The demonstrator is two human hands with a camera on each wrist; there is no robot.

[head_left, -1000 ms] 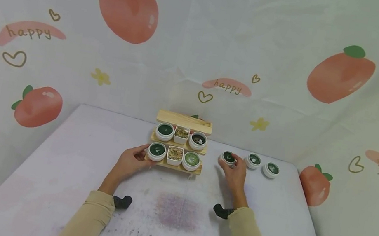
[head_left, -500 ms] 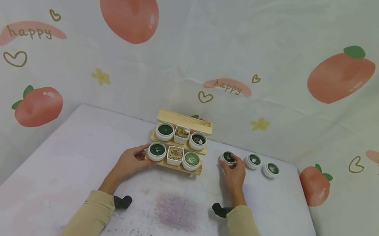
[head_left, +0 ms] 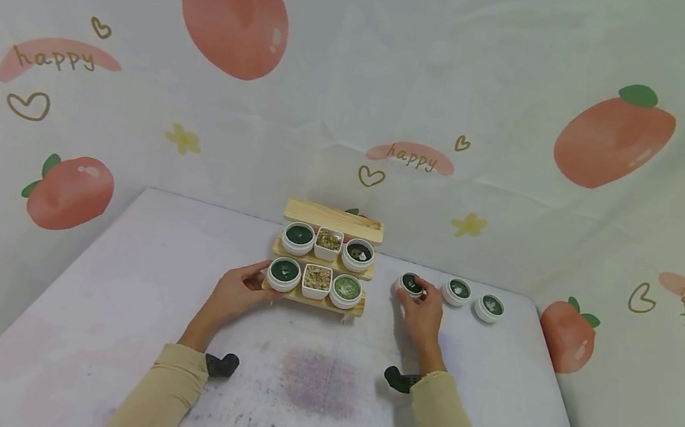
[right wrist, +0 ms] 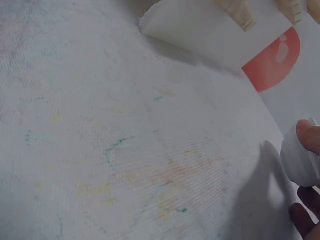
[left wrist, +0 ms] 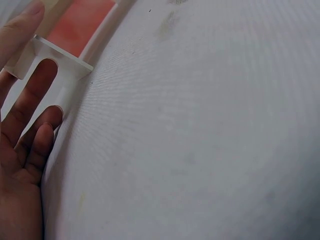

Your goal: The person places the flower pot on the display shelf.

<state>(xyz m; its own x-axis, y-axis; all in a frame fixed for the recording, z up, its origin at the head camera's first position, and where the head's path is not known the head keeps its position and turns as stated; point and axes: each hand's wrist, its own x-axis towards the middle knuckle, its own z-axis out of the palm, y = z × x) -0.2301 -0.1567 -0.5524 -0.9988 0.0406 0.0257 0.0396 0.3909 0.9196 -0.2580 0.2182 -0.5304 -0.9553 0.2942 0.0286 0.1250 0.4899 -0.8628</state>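
Note:
A stepped wooden rack (head_left: 333, 219) with white side panels stands at the back middle of the table. Its lower two steps carry small round white cups and square white cups with grainy contents. My left hand (head_left: 239, 293) holds the rack's lower left end, beside a round cup with dark green contents (head_left: 284, 272). In the left wrist view, the fingers (left wrist: 36, 87) lie along the white side panel (left wrist: 62, 55). Right of the rack, my right hand (head_left: 425, 316) pinches another round white cup (head_left: 408, 283) between thumb and fingers; its white side (right wrist: 297, 160) shows in the right wrist view.
Two more round white cups with green contents (head_left: 457, 291) stand to the right of my right hand. A printed cloth (head_left: 336, 91) hangs behind and beside the table. The white tabletop (head_left: 327, 385) has coloured stains near the front.
Almost nothing differs. My right hand stays on its cup with only a slight shift, and my left hand stays at the rack.

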